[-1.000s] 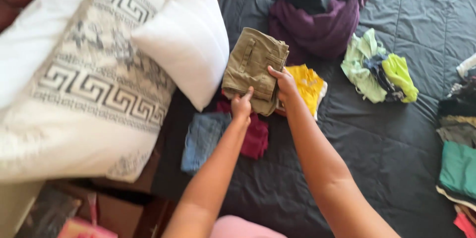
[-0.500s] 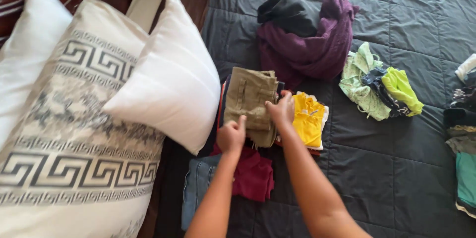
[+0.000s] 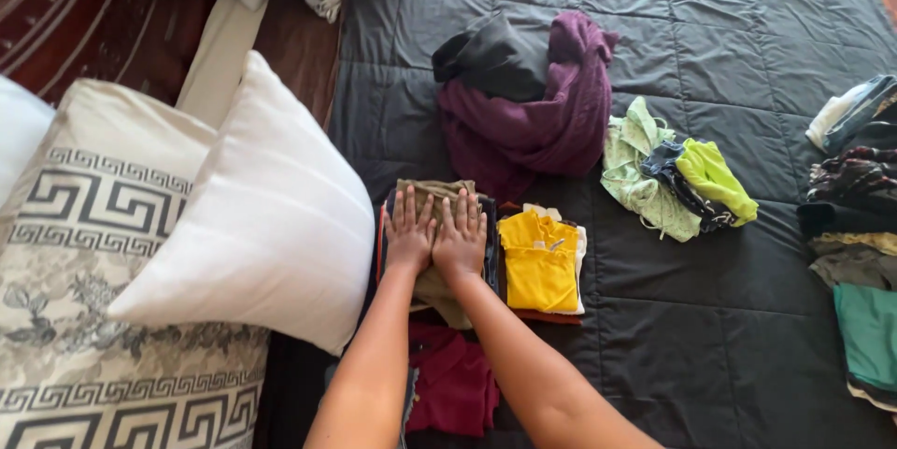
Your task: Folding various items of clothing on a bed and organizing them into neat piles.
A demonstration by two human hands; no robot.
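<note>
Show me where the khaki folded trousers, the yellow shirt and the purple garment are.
khaki folded trousers point(image 3: 436, 189), head view, top edge above the fingers.
yellow shirt point(image 3: 539, 262), head view, middle of the folded front.
purple garment point(image 3: 551, 127), head view, middle of the crumpled heap.

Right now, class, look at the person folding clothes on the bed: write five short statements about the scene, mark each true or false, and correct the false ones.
1. Both hands, left hand and right hand, lie flat on the folded khaki garment. True.
2. The yellow garment lies to the left of the khaki one. False: it lies to its right.
3. The purple garment is neatly folded. False: it lies crumpled in a heap.
4. A plain white pillow sits beside the hands, on their left. True.
5. The quilt is white. False: it is dark grey.
</note>
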